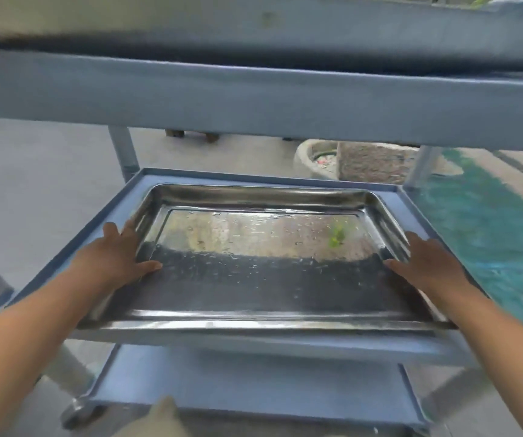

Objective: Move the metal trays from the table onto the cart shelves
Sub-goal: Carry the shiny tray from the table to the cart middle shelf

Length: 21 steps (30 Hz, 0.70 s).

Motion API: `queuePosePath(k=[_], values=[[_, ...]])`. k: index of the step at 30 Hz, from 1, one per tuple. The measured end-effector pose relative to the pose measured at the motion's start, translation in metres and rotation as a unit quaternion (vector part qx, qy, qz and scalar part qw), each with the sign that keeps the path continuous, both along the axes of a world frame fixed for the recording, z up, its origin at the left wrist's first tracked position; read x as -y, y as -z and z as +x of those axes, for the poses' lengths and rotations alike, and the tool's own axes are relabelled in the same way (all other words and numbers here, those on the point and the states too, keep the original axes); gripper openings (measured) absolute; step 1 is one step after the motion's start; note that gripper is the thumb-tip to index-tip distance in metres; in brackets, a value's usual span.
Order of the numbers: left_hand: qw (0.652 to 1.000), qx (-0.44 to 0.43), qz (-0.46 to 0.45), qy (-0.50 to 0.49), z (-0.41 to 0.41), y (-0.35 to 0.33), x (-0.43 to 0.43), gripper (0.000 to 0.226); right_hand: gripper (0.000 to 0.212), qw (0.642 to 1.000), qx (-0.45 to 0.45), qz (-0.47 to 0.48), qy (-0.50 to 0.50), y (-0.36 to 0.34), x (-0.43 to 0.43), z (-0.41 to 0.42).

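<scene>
A shiny rectangular metal tray (263, 279), wet with droplets, lies on the middle shelf (64, 257) of a blue-grey cart. My left hand (118, 257) grips the tray's left rim, thumb inside on the tray floor. My right hand (427, 263) grips the right rim the same way. The tray's near edge juts slightly past the shelf's front lip. The upper shelf (254, 99) crosses the view above, with another tray-like edge (254, 55) blurred on top of it.
A lower shelf (247, 380) sits beneath, with a cart wheel (80, 414) at its left corner. Cart posts (124, 152) stand at the back corners. Beyond lie grey floor, a stone pot (317, 159) and a green mat (490, 222).
</scene>
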<state>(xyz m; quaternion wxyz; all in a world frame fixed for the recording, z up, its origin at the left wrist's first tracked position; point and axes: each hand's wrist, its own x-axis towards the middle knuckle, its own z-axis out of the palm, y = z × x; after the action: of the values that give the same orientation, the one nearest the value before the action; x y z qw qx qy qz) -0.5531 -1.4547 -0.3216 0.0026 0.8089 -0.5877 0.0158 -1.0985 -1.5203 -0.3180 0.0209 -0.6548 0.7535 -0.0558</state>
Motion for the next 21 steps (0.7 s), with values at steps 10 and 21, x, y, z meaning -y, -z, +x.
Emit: queuePosePath(k=[10, 21], values=[[1.000, -0.006, -0.001, -0.006, -0.014, -0.005, 0.007, 0.112, 0.077, 1.000, -0.012, -0.019, -0.017, -0.001, 0.019, 0.004], [0.992, -0.087, -0.090, 0.009, -0.024, 0.009, -0.049, 0.072, 0.072, 0.999, -0.013, -0.045, 0.010, 0.012, -0.047, 0.001]])
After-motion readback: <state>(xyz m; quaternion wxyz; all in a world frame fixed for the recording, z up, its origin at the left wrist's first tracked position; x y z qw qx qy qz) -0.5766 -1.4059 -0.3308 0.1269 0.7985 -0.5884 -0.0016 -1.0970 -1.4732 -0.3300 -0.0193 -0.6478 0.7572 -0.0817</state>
